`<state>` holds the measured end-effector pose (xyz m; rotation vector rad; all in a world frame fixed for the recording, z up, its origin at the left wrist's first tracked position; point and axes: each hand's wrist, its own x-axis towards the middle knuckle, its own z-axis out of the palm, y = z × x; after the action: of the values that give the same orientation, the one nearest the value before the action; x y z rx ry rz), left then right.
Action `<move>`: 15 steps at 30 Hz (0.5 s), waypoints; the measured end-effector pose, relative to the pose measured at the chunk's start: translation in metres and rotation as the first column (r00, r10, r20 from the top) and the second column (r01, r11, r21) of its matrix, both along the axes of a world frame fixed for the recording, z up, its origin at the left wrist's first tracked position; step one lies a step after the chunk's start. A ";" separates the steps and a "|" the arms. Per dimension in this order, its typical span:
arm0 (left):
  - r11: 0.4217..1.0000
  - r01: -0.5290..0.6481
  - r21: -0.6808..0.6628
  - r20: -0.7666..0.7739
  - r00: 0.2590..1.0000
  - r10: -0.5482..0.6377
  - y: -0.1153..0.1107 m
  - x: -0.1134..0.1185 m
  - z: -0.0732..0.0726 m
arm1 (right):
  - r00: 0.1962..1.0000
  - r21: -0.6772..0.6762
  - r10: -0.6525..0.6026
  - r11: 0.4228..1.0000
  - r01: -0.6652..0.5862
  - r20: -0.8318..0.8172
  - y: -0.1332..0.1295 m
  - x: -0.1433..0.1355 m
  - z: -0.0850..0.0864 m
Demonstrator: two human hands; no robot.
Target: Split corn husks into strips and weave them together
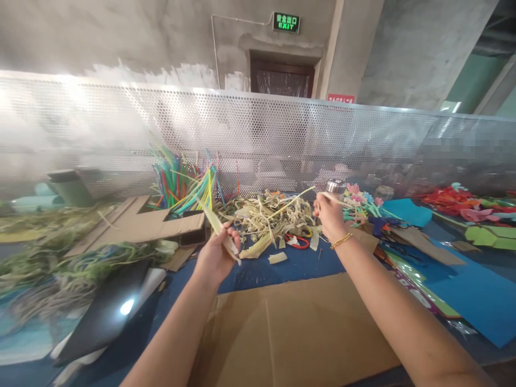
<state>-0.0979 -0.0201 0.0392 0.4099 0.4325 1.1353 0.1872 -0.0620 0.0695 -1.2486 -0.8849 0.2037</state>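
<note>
Cardboard [306,333] lies bare before the metal fence [258,134]; left hand [215,255] grips a strip [220,228], right hand [328,215] pinches a stick [296,200] above scraps [266,217].

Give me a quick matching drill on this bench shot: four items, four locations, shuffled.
Items:
1. left hand
2. right hand
3. bundle of coloured straws
4. red-handled scissors

Places:
A. standing against the perforated metal screen, far left of centre
B. lying on the blue mat beside the pale strip pile
C. gripping a pale flat strip
D. pinching a thin stick over the pile

Pairs: 1-C, 2-D, 3-A, 4-B
</note>
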 end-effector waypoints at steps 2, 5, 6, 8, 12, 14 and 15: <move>0.993 0.112 0.026 -0.080 0.991 -0.109 -0.006 0.006 -0.003 | 0.937 -0.254 0.035 0.966 0.058 0.348 0.002 -0.004 -0.001; 0.977 0.208 0.052 -0.144 0.969 -0.199 -0.012 0.012 -0.008 | 0.730 -0.398 0.137 0.896 0.197 0.669 0.006 -0.018 0.001; 0.973 0.225 0.058 -0.156 0.964 -0.213 -0.013 0.013 -0.009 | 0.693 -0.381 0.147 0.903 0.197 0.706 0.007 -0.026 0.003; 0.964 0.259 0.069 -0.171 0.955 -0.244 -0.014 0.013 -0.010 | 0.691 -0.381 0.229 0.922 0.072 0.686 0.010 -0.049 0.005; 0.929 0.355 0.103 -0.205 0.922 -0.329 -0.017 0.011 -0.010 | 0.712 -0.526 0.648 0.719 -0.454 0.270 0.016 -0.104 0.001; 0.911 0.397 0.112 -0.244 0.899 -0.362 -0.019 0.011 -0.010 | 0.657 -0.534 0.754 0.552 -0.640 -0.007 0.019 -0.126 -0.004; 0.903 0.415 0.111 -0.265 0.888 -0.376 -0.020 0.011 -0.010 | 0.640 -0.524 0.761 0.504 -0.687 -0.105 0.022 -0.132 -0.006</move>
<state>-0.0868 -0.0405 0.0292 0.7505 0.4393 0.7236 0.0548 -0.0404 0.0639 -1.3136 -1.5345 1.1324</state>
